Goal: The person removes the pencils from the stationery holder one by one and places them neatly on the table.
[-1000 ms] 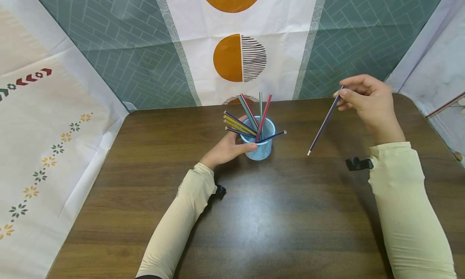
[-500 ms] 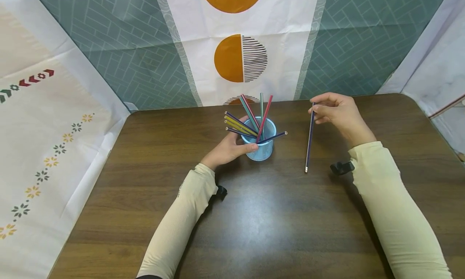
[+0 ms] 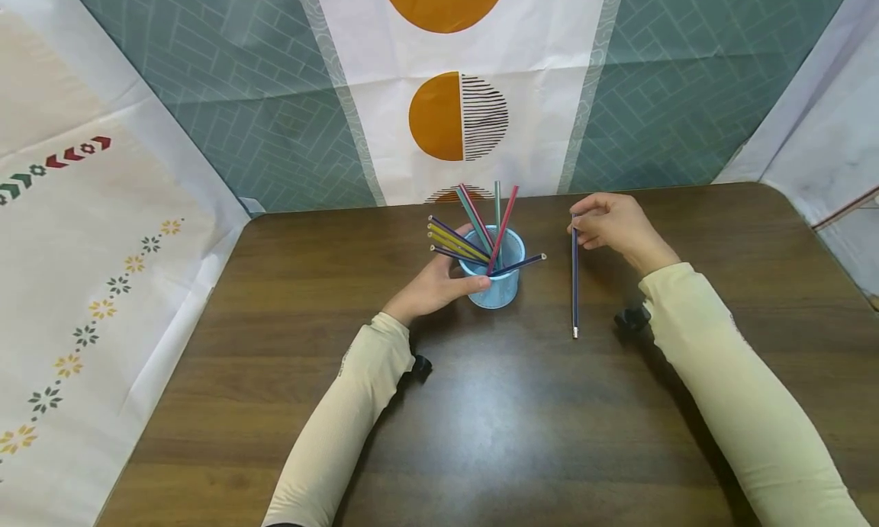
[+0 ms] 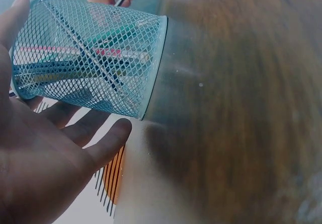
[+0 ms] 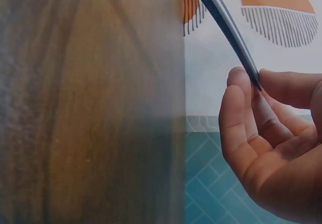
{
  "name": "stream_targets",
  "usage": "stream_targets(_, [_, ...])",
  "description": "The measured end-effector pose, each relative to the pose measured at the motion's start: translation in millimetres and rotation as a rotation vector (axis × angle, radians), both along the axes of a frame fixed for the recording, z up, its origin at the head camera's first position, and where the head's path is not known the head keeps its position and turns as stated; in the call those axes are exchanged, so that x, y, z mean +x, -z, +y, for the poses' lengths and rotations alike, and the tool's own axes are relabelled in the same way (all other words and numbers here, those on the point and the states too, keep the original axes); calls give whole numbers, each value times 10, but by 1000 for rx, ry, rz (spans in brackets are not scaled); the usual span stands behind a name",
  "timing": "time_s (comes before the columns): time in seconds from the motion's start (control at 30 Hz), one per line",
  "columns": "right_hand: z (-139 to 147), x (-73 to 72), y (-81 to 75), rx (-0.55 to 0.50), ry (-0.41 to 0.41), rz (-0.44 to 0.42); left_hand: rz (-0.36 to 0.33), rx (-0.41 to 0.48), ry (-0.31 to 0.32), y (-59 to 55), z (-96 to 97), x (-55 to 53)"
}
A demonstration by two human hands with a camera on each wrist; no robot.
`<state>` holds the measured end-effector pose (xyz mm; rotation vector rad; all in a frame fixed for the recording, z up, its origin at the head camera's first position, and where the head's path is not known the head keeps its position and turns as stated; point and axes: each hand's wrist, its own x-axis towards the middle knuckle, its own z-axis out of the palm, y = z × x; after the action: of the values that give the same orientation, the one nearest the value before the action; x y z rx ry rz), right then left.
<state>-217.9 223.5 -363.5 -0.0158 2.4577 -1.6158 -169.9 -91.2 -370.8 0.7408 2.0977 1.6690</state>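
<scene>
A light blue mesh pencil cup [image 3: 496, 292] stands on the table, holding several red, green, yellow and dark blue pencils that fan out over its rim. My left hand [image 3: 436, 287] grips the cup from the left, thumb on the near side and fingers behind it. To the right of the cup, my right hand [image 3: 614, 226] pinches a dark blue pencil [image 3: 574, 283] by its far end, between thumb and fingertips. The pencil's silver-tipped end points toward me. Through the mesh wall [image 4: 90, 53] in the left wrist view, pencil lengths show inside the cup.
The brown wooden table [image 3: 439, 466] spreads out under both arms. Behind it hangs a cloth [image 3: 536, 176] printed with orange circles, between green brick-pattern panels [image 3: 659, 115]. A white patterned sheet [image 3: 158, 313] borders the left side. A black strap piece [image 3: 632, 319] sits at my right wrist.
My right hand has moved left toward the cup with the dark blue pencil, which has swung from slanted to pointing straight at me. The left hand keeps its hold on the cup.
</scene>
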Motion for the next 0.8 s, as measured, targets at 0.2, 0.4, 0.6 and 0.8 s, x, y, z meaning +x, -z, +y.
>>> stream_targets(0.2, [-38, -128, 81, 67, -27, -39, 2, 23, 15, 95, -14, -41])
stream_targets(0.4, [-91, -174, 171, 75, -38, -104, -2, 26, 17, 113, -18, -38])
stream_targets(0.6, [-137, -207, 231, 102, -35, -120, 3, 44, 29, 29, -9, -1])
stream_targets(0.8, [-176, -247, 257, 149, -23, -110, 2, 24, 22, 14, -11, 3])
